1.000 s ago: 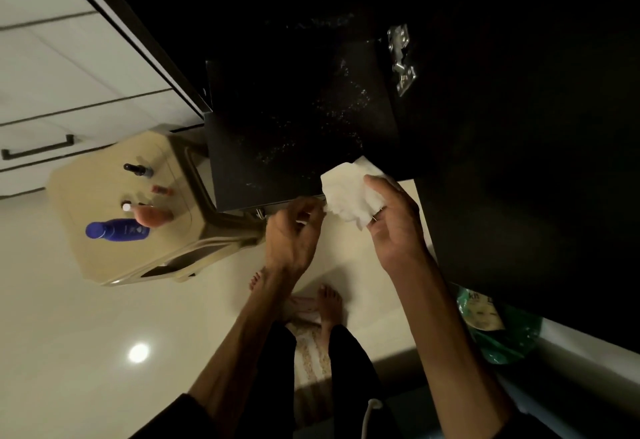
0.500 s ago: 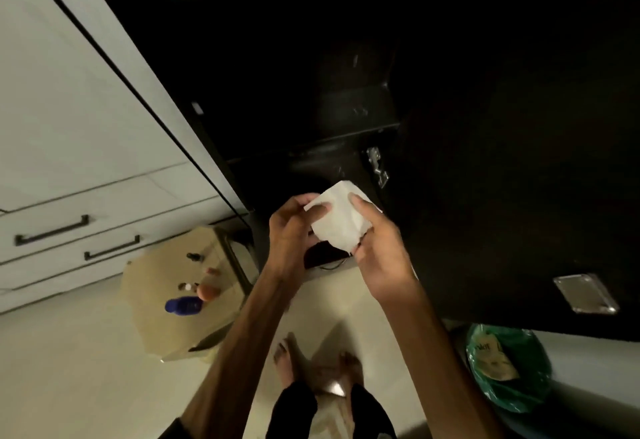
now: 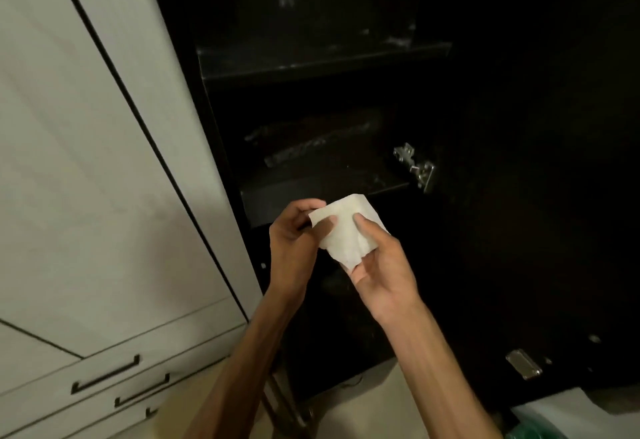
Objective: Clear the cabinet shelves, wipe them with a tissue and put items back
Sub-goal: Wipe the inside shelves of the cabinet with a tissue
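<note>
Dim light; head view looks into an open dark cabinet (image 3: 485,196). Its inner surfaces are matte black, flat-panelled, streaked with pale dusty smears. Two shelves show: an upper shelf (image 3: 322,57) far and high, its front edge straight and thin with whitish specks, and a lower shelf (image 3: 311,192) nearer, with long grey dust streaks on the surface behind its edge. Both look bare of items as far as the darkness lets one tell. A bright metal hinge (image 3: 415,166), angular and shiny, sits at the right end of the lower shelf. A second small metal plate (image 3: 523,364) shows low on the right.

To the left stands a pale wardrobe door (image 3: 86,161), smooth, with thin dark seams; below it are drawers with slim dark bar handles (image 3: 105,374).

The tissue (image 3: 346,230) is white, soft, folded into a rough square with a crumpled lower corner. It is held in the air just in front of the lower shelf's edge, not touching it.

Left hand (image 3: 294,241): fingers curled, thumb (image 3: 327,225) pressed flat on the tissue's left face, the other fingers behind it; grip closed on the left edge of the tissue.

Right hand (image 3: 381,272): palm partly turned up, thumb laid on the tissue's right side, fingers underneath supporting it; grip pinched on the tissue as well.

Both forearms are bare. A pale floor (image 3: 363,411) shows at bottom centre, something green at the bottom right corner, too cut off to identify.
</note>
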